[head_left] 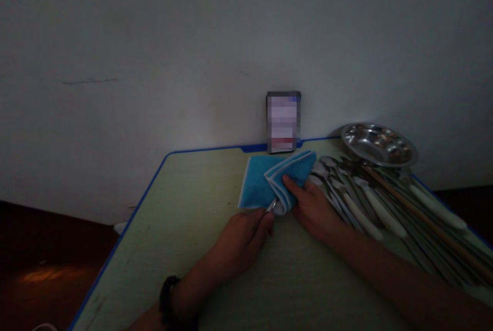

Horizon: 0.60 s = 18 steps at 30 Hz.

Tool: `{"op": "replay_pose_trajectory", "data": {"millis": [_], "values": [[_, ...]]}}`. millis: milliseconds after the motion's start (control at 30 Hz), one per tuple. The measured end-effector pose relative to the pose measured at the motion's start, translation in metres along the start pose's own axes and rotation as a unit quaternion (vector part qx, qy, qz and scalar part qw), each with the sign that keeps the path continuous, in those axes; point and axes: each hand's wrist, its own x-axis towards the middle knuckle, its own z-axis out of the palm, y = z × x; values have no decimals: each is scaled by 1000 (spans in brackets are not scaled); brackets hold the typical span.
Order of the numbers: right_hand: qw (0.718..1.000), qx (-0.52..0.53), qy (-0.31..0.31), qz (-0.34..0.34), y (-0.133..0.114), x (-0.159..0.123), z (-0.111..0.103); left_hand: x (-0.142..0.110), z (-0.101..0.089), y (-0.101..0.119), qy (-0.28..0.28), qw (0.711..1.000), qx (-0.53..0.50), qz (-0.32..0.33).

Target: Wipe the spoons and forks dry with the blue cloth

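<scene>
Both my hands are above the table, close together in the middle of the view. My left hand point(246, 236), with a black band on its wrist, is closed around the handle of a shiny metal utensil point(272, 204). The utensil's far end goes into a fold of a blue cloth point(259, 182), so its kind is hidden. My right hand point(314, 207) grips the folded corner of this light-edged cloth, thumb on top, around the utensil's end. The flat left part of the cloth reaches out beyond my left hand.
On the right lie many utensils, among them white-handled cutlery point(385, 213) and a long wooden stick point(416, 200). A shallow metal bowl point(379, 144) stands behind them. A phone-like device point(283, 123) leans on the wall point(173, 63) at the blue-edged table's point(185, 187) back.
</scene>
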Motion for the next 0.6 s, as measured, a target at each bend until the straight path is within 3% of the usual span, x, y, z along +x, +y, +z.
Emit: {"op": "replay_pose_trajectory", "data": {"millis": [200,367,600], "values": [[998,-16,-55,20,-1,-9,6,-1,1,0,-6,999,29,16],[996,81,-12,45,-5,-3,8,-2,-5,4,-9,998,34,44],[995,76,65,25,-5,-1,8,-3,-8,-1,-43,998,16,51]]}}
